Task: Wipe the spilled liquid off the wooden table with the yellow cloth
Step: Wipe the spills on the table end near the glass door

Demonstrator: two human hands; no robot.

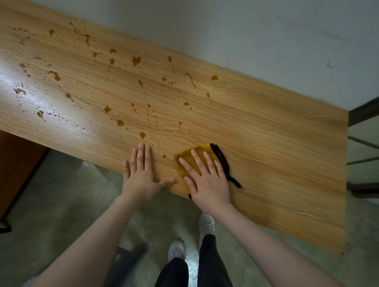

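Right hand (pixel 206 179): flat, fingers spread, pressing yellow cloth (pixel 196 153) near counter's (pixel 271 147) front edge.
Left hand (pixel 139 173): flat, open on bare wood beside cloth.
Spill (pixel 108 109): brown droplets scattered left and beyond.

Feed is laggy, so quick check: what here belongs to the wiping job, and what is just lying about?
Job: yellow black-edged cloth under the right hand; brown liquid splashes; wooden table; left hand flat on it.

Not job: orange-brown cabinet; grey chair.

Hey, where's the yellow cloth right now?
In the head view, the yellow cloth lies flat under the right hand, near the wooden table's front edge, just right of the left hand.
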